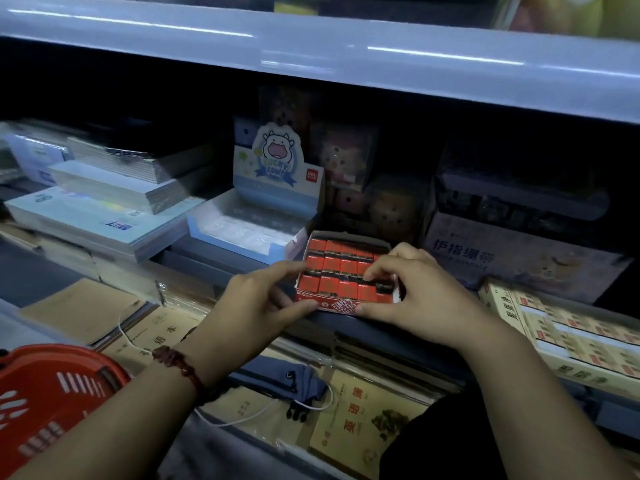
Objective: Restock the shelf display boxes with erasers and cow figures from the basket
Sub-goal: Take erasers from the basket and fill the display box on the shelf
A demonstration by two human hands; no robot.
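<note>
A small display box (343, 305) packed with red-and-black erasers (334, 268) sits at the shelf's front edge. My left hand (258, 303) holds its left front corner, thumb on the front flap and forefinger reaching over the left rim. My right hand (412, 289) grips the right side, thumb at the front, fingertips curled onto an eraser in the right rows. Behind and to the left stands the pale blue "Lucky Cow" display box (273, 188) with clear-wrapped white pieces in its tray. The red basket (45, 393) is at the lower left; its contents are hidden.
Stacks of notebooks (104, 206) fill the shelf to the left. A lavender box (512, 258) and a yellow carton of small packs (575, 337) stand to the right. Brown exercise books (360, 420) and a dark pouch (280, 379) lie on the lower shelf. An upper shelf (346, 53) overhangs.
</note>
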